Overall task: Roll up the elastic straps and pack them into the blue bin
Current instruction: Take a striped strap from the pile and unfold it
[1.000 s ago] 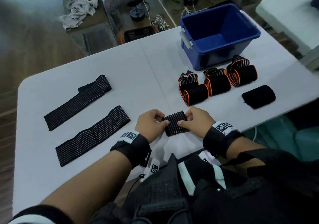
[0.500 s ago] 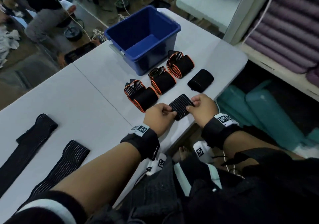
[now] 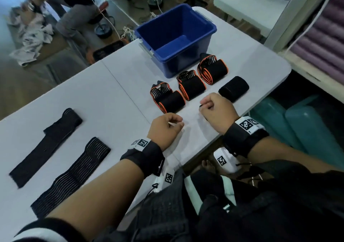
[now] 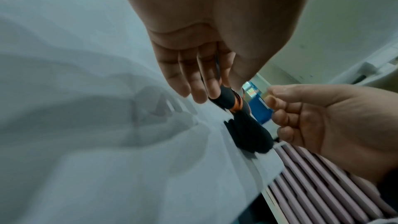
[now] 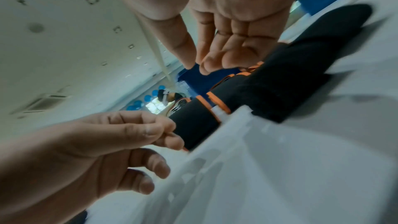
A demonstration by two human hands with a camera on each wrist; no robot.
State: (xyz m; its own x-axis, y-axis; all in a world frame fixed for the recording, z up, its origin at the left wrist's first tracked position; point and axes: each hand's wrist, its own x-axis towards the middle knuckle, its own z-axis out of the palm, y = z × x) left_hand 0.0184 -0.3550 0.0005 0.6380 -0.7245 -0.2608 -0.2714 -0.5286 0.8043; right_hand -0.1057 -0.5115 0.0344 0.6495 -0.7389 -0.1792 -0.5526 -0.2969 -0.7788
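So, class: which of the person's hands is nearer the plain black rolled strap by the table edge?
Right. The right hand sits just beside the plain black rolled strap; the left hand lies farther away.

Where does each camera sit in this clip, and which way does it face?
Head: on the head, facing forward and down at the table, blue bin and orange-edged rolls; the left hand and right hand show.
Left wrist: under the left wrist, facing along its fingers toward the bin; the right hand shows too.
Right wrist: under the right wrist, facing likewise; the left hand shows too.
Shared: all three see both hands, bin and rolls.
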